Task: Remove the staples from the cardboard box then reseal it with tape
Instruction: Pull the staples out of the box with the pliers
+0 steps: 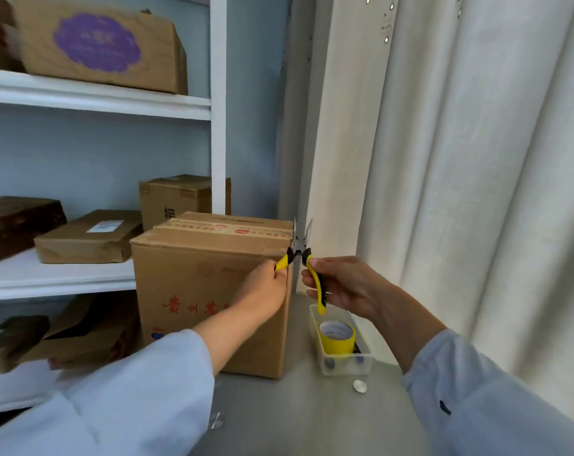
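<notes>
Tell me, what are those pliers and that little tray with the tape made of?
Pliers: bright grey tips look like bare metal; the yellow-and-black handles look like matte rubber or plastic. Tray: see-through walls suggest clear plastic.

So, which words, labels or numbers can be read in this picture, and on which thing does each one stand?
"贵州": red print on the front of the cardboard box; the rest is hidden by the left hand.
Red print on the box's tape strip: too blurred.
Purple label on the shelf box: too blurred.
White label: too small.

Red Chinese chars "贵州" on cardboard box (pixel 210 301) front (rest hidden); other labels too blurred.
</notes>
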Demonstrator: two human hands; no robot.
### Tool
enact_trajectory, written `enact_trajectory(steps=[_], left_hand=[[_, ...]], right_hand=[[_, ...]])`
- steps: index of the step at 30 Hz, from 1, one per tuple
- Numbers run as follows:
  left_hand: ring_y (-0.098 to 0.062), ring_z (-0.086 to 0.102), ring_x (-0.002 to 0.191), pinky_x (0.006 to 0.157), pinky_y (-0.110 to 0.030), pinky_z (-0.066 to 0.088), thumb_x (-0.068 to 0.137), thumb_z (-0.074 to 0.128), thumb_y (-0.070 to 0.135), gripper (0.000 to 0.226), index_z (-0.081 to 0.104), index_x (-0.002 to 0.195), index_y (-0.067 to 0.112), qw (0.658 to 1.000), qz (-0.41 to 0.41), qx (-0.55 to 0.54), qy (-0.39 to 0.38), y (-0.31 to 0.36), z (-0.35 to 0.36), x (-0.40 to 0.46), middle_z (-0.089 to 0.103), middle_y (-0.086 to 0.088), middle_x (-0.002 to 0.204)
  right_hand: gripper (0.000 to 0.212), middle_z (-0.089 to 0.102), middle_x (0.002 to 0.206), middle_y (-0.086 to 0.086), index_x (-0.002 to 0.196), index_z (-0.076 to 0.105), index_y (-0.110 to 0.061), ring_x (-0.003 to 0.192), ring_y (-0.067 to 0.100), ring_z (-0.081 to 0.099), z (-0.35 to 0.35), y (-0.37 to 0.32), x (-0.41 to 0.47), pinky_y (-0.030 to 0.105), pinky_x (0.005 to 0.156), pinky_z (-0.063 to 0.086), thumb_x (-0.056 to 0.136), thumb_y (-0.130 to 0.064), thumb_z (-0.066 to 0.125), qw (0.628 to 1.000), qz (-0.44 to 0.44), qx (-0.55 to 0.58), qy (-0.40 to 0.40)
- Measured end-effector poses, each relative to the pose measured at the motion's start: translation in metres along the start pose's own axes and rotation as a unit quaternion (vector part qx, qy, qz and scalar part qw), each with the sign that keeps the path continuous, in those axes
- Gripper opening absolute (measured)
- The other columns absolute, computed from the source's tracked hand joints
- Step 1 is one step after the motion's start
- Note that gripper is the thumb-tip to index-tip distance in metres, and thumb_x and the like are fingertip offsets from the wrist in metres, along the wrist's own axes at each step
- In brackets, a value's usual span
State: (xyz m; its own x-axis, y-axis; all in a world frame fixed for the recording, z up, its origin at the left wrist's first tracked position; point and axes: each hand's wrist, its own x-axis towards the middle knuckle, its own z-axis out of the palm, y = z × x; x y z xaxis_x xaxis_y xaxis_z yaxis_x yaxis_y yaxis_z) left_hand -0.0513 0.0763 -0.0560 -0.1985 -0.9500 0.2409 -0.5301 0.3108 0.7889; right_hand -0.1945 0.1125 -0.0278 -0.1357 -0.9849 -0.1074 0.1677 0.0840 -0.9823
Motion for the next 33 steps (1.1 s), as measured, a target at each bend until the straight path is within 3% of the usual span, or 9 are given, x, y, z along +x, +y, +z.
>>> enact_trajectory(steps=[2, 6, 9, 11, 14, 17, 20, 27, 33], left_hand=[[-0.027, 0.052, 0.111, 0.090, -0.036, 0.042, 0.099, 0.037, 0.035, 0.036, 0.046, 0.128, 0.016, 1.000, -0.004, -0.004, -0.027, 0.006, -0.018, -0.009, 0.054, -0.010, 0.125], [-0.029, 0.017, 0.142, 0.110, -0.044, 0.025, 0.079, 0.048, 0.072, 0.102, -0.006, 0.152, 0.026, 0.994, 0.031, 0.101, -0.036, 0.007, -0.037, -0.026, 0.013, -0.006, 0.155], [-0.030, 0.018, 0.140, 0.106, -0.043, 0.030, 0.067, 0.058, 0.077, 0.122, -0.014, 0.150, 0.025, 0.980, 0.027, 0.193, -0.032, 0.001, -0.044, -0.026, 0.017, -0.008, 0.150], [-0.033, 0.024, 0.137, 0.105, -0.042, 0.032, 0.069, 0.065, 0.068, 0.118, -0.009, 0.150, 0.026, 0.987, 0.018, 0.157, -0.026, 0.000, -0.049, -0.022, 0.024, -0.012, 0.145], [-0.030, 0.032, 0.131, 0.101, -0.040, 0.036, 0.077, 0.070, 0.042, 0.094, 0.010, 0.148, 0.023, 0.988, 0.030, 0.149, -0.013, -0.004, -0.058, -0.013, 0.035, -0.011, 0.137], [-0.026, 0.039, 0.124, 0.095, -0.038, 0.040, 0.079, 0.068, 0.027, 0.077, 0.023, 0.142, 0.019, 0.977, 0.031, 0.213, 0.011, -0.012, -0.069, 0.000, 0.041, -0.008, 0.132], [-0.024, 0.040, 0.121, 0.094, -0.037, 0.038, 0.077, 0.067, 0.023, 0.072, 0.028, 0.138, 0.017, 0.965, 0.031, 0.257, 0.043, -0.020, -0.078, 0.018, 0.043, -0.006, 0.131], [-0.022, 0.048, 0.111, 0.084, -0.033, 0.037, 0.079, 0.062, 0.024, 0.055, 0.038, 0.128, 0.017, 0.945, 0.069, 0.318, 0.029, -0.031, -0.070, 0.039, 0.053, -0.003, 0.120], [-0.017, 0.052, 0.103, 0.075, -0.028, 0.048, 0.080, 0.064, 0.024, 0.049, 0.044, 0.124, 0.018, 0.931, 0.098, 0.346, 0.054, -0.035, -0.074, 0.035, 0.057, 0.000, 0.114]], right_hand=[[0.008, 0.067, 0.077, 0.014, 0.092, 0.062, 0.000, 0.067, 0.019, 0.066, 0.015, -0.007, -0.003, 0.029, 0.056, 0.056, 0.093, -0.004, 0.055, 1.000, 0.007, 0.000, -0.011], [0.022, 0.069, 0.090, 0.016, 0.111, 0.059, 0.005, 0.071, 0.021, 0.066, 0.043, -0.007, -0.001, 0.032, 0.063, 0.055, 0.093, -0.006, 0.056, 1.000, 0.014, -0.009, 0.020], [0.019, 0.067, 0.090, 0.014, 0.105, 0.060, 0.000, 0.063, 0.022, 0.058, 0.062, -0.005, -0.002, 0.018, 0.033, 0.037, 0.091, -0.012, 0.061, 0.999, 0.024, -0.032, 0.030], [0.017, 0.065, 0.082, 0.012, 0.101, 0.062, -0.004, 0.058, 0.020, 0.056, 0.070, -0.007, -0.002, 0.019, 0.033, 0.037, 0.089, -0.015, 0.065, 0.998, -0.002, -0.050, 0.029], [0.027, 0.065, 0.078, 0.004, 0.098, 0.067, -0.004, 0.071, 0.017, 0.061, 0.074, -0.008, 0.004, 0.036, 0.068, 0.056, 0.089, -0.030, 0.065, 0.986, -0.094, -0.124, 0.064], [0.039, 0.064, 0.111, 0.004, 0.118, 0.063, -0.013, 0.106, 0.022, 0.056, 0.062, -0.002, 0.020, 0.036, 0.088, 0.047, 0.088, -0.036, 0.065, 0.937, -0.187, -0.264, 0.133], [0.073, 0.045, 0.144, 0.007, 0.145, 0.039, -0.017, 0.133, 0.026, 0.041, 0.050, 0.009, 0.041, 0.036, 0.107, 0.037, 0.082, -0.032, 0.073, 0.900, -0.164, -0.392, 0.094], [0.081, 0.054, 0.137, 0.010, 0.147, 0.034, -0.016, 0.124, 0.028, 0.052, 0.044, 0.022, 0.069, 0.038, 0.103, 0.043, 0.080, -0.040, 0.073, 0.847, -0.177, -0.495, 0.073], [0.083, 0.057, 0.134, 0.009, 0.145, 0.038, -0.016, 0.119, 0.026, 0.056, 0.036, 0.026, 0.065, 0.043, 0.101, 0.046, 0.075, -0.039, 0.077, 0.867, -0.187, -0.458, 0.060]])
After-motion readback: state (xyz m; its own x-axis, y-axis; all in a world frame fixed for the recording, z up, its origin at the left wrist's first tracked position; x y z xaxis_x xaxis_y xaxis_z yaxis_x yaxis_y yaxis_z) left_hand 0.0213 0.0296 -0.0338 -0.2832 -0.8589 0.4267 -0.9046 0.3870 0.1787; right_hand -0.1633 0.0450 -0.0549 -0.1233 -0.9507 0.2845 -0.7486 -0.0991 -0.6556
